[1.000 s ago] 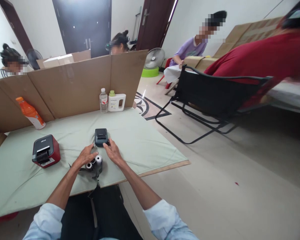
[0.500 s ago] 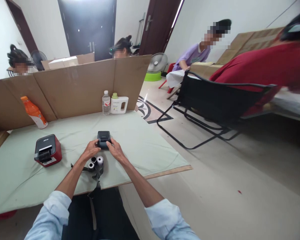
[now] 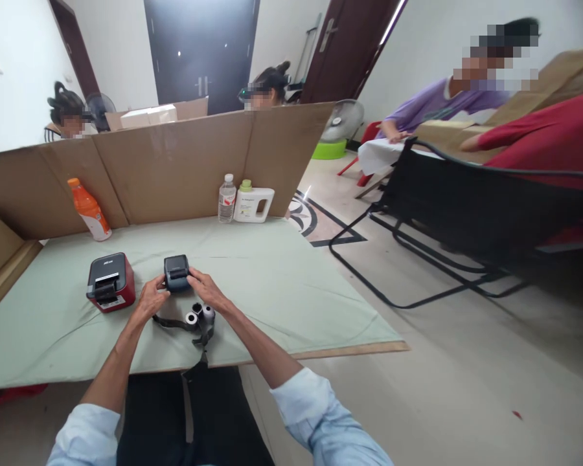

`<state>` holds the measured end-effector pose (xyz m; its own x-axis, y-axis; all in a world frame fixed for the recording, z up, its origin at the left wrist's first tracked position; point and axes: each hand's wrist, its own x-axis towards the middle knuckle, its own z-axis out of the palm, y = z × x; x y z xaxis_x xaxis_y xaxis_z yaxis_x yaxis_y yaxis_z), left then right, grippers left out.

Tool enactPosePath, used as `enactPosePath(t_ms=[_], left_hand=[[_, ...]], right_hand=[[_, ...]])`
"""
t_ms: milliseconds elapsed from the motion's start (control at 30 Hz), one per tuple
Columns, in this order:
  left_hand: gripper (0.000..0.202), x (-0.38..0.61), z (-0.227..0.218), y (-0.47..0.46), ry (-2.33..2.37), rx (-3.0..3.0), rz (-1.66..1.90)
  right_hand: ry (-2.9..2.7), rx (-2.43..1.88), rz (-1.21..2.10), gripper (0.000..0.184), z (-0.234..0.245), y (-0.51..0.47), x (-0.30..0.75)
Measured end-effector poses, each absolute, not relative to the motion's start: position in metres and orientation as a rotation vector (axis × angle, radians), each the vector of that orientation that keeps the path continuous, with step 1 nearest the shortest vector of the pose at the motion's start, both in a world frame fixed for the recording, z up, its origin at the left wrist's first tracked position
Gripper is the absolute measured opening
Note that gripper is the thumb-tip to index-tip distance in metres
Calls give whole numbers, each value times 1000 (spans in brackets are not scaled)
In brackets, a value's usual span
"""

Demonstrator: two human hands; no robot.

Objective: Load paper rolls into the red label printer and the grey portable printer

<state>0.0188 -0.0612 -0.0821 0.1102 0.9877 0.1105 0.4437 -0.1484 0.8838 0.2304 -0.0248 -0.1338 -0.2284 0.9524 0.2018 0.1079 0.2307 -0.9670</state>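
Observation:
A small dark label printer (image 3: 177, 273) stands on the green tablecloth between my hands. My left hand (image 3: 153, 298) grips its left side, and my right hand (image 3: 206, 288) holds its right side, fingers against the casing. Just left of it is a larger red and black printer (image 3: 111, 283) with a dark slot at its front. Nearer to me lie several small paper rolls (image 3: 199, 314), tangled with a dark strap-like strip (image 3: 173, 321). The undersides of the fingers are hidden.
A cardboard partition (image 3: 175, 168) runs along the table's back. Before it stand an orange bottle (image 3: 90, 210), a clear water bottle (image 3: 227, 199) and a white jug (image 3: 253, 204). A black folding chair (image 3: 466, 200) and co-workers are off to the right; others sit behind the partition.
My hands have carried the small printer leftward, closer to the red and black printer. The camera view has turned slightly left, so the surroundings appear shifted right.

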Motion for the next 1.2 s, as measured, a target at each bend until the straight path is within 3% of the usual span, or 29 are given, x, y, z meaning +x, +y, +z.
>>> enactPosePath(t_ms=[200,600,867,1200], left_hand=[[65,-2,-91,-60,1453,1593,984],[61,-2,-90,-55,1553,1831,958],[67,-18,-96,-59,1320,1543,998],[49,-9,-103,-51,1392,1557,1042]], right_hand=[[-1545,-936,1361,53,-144,-21,239],[-1504,-896,1410,62,-142,-2,246],[-1551,-907,1313,68,-148,-8,247],[-1660,-881,1201,66,-147,-15,251]])
